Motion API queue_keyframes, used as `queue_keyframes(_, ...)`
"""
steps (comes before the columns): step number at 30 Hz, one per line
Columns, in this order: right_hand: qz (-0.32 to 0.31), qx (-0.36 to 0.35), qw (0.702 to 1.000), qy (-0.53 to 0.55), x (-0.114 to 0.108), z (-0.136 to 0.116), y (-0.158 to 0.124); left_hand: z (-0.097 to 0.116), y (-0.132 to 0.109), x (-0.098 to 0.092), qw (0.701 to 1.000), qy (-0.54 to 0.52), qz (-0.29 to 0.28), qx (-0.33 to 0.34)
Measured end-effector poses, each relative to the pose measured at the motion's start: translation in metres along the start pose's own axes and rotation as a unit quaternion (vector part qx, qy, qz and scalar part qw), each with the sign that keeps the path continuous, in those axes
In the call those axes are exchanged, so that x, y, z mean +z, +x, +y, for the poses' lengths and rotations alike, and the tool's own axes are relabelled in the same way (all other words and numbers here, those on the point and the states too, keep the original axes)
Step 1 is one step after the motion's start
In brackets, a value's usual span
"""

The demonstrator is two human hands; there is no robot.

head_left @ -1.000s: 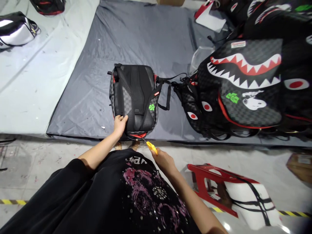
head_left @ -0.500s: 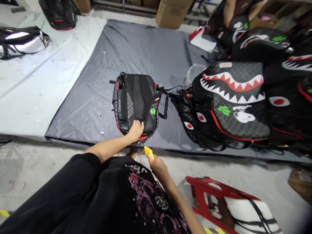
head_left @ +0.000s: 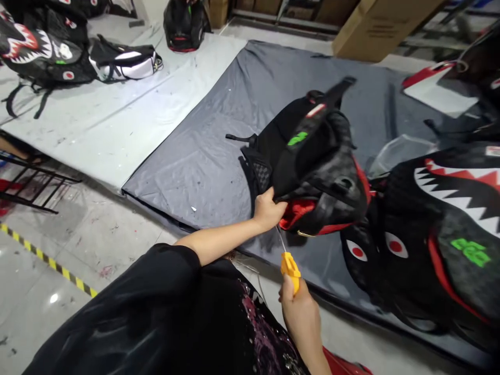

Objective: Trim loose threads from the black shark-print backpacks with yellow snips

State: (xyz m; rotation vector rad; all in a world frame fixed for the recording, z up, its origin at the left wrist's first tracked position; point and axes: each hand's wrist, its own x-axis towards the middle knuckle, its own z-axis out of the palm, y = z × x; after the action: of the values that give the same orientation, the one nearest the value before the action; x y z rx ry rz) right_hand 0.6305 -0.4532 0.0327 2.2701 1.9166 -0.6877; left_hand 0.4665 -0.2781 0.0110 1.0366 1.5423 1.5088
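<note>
My left hand point(head_left: 269, 210) is closed on the lower edge of a black checkered backpack point(head_left: 312, 161), which is lifted and tilted on the grey sheet. A red lining shows at an opening beside my fingers. In my right hand point(head_left: 301, 312) is a yellow-handled tool point(head_left: 290, 271), its thin metal shaft pointing up toward the backpack's lower edge, just below my left hand. Whether the tip touches the bag I cannot tell. One strap with a green mark sticks up at the top of the bag.
Shark-mouth backpacks point(head_left: 422, 234) lie at the right on the grey sheet point(head_left: 195, 172). More bags point(head_left: 128, 63) rest on the white surface point(head_left: 156, 104) at the left. A cardboard box point(head_left: 378, 31) stands behind. Part of a red stool point(head_left: 344, 363) shows below.
The backpack has turned from lying flat, straps up, to a raised, tilted pose, with my left hand still on it. The view has swung left. My right hand keeps the yellow tool.
</note>
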Motion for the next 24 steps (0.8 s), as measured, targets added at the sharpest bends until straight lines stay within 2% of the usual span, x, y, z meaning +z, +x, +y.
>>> queue_keyframes(2, -0.015, -0.002, 1.000, 0.018, -0.002, 0.001, -0.002, -0.011, -0.010, -0.016, 0.995, -0.073, 0.031, -0.061)
queue_keyframes(3, -0.022, -0.003, 0.999, 0.032, -0.002, 0.002, -0.001, -0.017, -0.019, -0.025, 0.993, -0.074, 0.020, -0.089)
queue_keyframes(6, -0.052, -0.004, 0.995, 0.081, 0.000, 0.006, 0.006, -0.034, -0.059, -0.060, 0.984, 0.003, -0.090, -0.154)
queue_keyframes(9, -0.111, 0.006, 0.987, 0.117, 0.008, 0.013, 0.017, -0.038, -0.101, -0.099, 0.960, 0.039, -0.211, -0.181)
queue_keyframes(11, -0.140, 0.004, 0.981, 0.132, 0.016, 0.018, 0.021, -0.032, -0.114, -0.125, 0.949, 0.076, -0.259, -0.162)
queue_keyframes(12, -0.146, -0.005, 0.979, 0.140, 0.021, 0.019, 0.023, -0.029, -0.113, -0.136, 0.948, 0.117, -0.269, -0.127)
queue_keyframes(14, -0.150, -0.032, 0.975, 0.158, 0.030, 0.022, 0.024, -0.026, -0.097, -0.151, 0.936, 0.232, -0.262, -0.020)
queue_keyframes(16, -0.146, -0.052, 0.971, 0.182, 0.038, 0.021, 0.025, -0.030, -0.069, -0.156, 0.910, 0.328, -0.247, 0.061)
queue_keyframes(18, -0.132, -0.061, 0.965, 0.216, 0.042, 0.018, 0.025, -0.037, -0.037, -0.150, 0.910, 0.336, -0.235, 0.060)
queue_keyframes(20, -0.104, -0.069, 0.957, 0.260, 0.043, 0.013, 0.025, -0.040, -0.010, -0.137, 0.935, 0.290, -0.204, 0.028)
queue_keyframes(22, -0.063, -0.081, 0.945, 0.310, 0.041, 0.007, 0.023, -0.031, 0.013, -0.124, 0.955, 0.253, -0.157, 0.010)
queue_keyframes(24, -0.018, -0.090, 0.932, 0.351, 0.037, 0.002, 0.019, -0.008, 0.033, -0.116, 0.948, 0.292, -0.116, 0.051)
